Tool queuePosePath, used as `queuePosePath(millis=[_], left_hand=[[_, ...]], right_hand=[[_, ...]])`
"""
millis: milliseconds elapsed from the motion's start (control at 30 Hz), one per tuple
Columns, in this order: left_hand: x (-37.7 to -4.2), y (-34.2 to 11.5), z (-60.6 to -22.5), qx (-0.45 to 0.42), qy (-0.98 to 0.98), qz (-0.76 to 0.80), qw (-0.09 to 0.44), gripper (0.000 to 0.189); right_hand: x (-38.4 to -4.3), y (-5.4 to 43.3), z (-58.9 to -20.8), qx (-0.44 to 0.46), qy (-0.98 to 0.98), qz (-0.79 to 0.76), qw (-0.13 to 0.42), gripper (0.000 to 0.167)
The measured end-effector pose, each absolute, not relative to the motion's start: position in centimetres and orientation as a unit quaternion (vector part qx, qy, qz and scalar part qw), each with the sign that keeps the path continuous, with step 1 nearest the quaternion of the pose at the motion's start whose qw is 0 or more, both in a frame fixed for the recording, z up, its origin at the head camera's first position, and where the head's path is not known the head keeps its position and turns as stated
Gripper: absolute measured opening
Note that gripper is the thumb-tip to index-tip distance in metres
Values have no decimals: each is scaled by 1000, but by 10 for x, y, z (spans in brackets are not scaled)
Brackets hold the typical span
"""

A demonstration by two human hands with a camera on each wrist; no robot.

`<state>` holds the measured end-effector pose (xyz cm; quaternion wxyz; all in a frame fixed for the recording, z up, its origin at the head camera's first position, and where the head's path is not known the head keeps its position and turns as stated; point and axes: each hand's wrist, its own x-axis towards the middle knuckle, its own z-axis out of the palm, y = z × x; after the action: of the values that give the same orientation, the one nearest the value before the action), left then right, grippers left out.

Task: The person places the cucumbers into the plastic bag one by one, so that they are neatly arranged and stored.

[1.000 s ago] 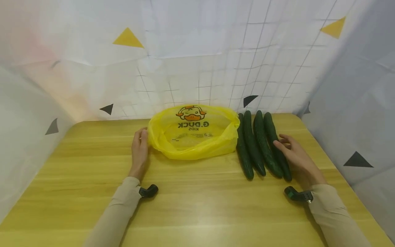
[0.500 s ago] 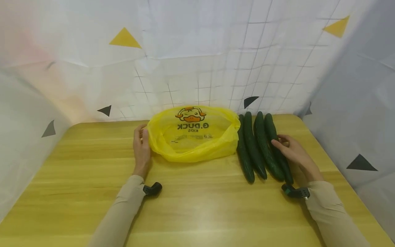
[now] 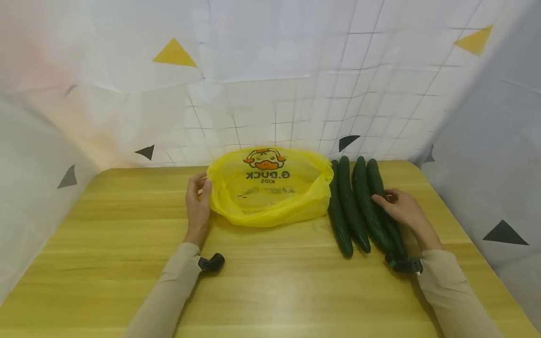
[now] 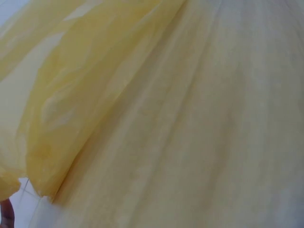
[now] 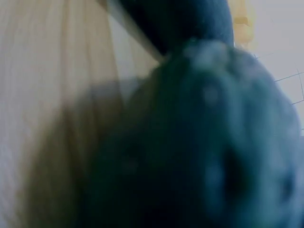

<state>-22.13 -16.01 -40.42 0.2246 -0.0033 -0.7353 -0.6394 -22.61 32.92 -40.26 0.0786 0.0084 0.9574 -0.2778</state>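
Note:
A yellow plastic bag (image 3: pixel 270 218) with a duck print lies on the table with its mouth spread toward me. My left hand (image 3: pixel 197 206) holds its left edge, thumb at the front and fingers bent behind. In the left wrist view, the translucent bag (image 4: pixel 80 104) fills the upper left. Several dark green cucumbers lie side by side to the right of the bag. My right hand (image 3: pixel 405 211) grips the rightmost cucumber (image 3: pixel 374 176) around its middle, thumb on the left side. Its blurred near end (image 5: pixel 204 142) fills much of the right wrist view.
The wooden table (image 3: pixel 270 291) ends at a white patterned backdrop (image 3: pixel 253 94), close behind the bag and cucumbers. Another cucumber (image 3: pixel 364 202) lies right against the gripped one. A small dark wrist camera (image 3: pixel 212 263) sits on the left wrist.
My left hand has moved slightly right, onto the bag's edge. My right hand has closed in around the rightmost cucumber. Bag and cucumbers lie nearly as before; the head view has shifted a little.

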Motion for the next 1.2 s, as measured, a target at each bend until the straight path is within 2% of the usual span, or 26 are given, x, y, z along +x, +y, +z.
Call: queuePosePath(millis=[233, 400, 600, 1000, 1200], left_hand=[[-225, -163, -404, -25, -722, -652, 230, 34], [-225, -163, -404, -24, -721, -650, 238, 32], [-223, -162, -406, -9, -715, -664, 221, 33], [-223, -162, -406, -25, -710, -667, 223, 33], [-222, -163, -406, -24, -712, -665, 224, 33]], right_hand=[[-224, 332, -407, 26, 951, -303, 59, 78], [-224, 338, -406, 36, 937, -341, 70, 77], [-223, 343, -403, 57, 917, -387, 83, 80], [-218, 344, -390, 56, 882, -466, 35, 80], [-214, 342, -379, 40, 892, -450, -3, 74]])
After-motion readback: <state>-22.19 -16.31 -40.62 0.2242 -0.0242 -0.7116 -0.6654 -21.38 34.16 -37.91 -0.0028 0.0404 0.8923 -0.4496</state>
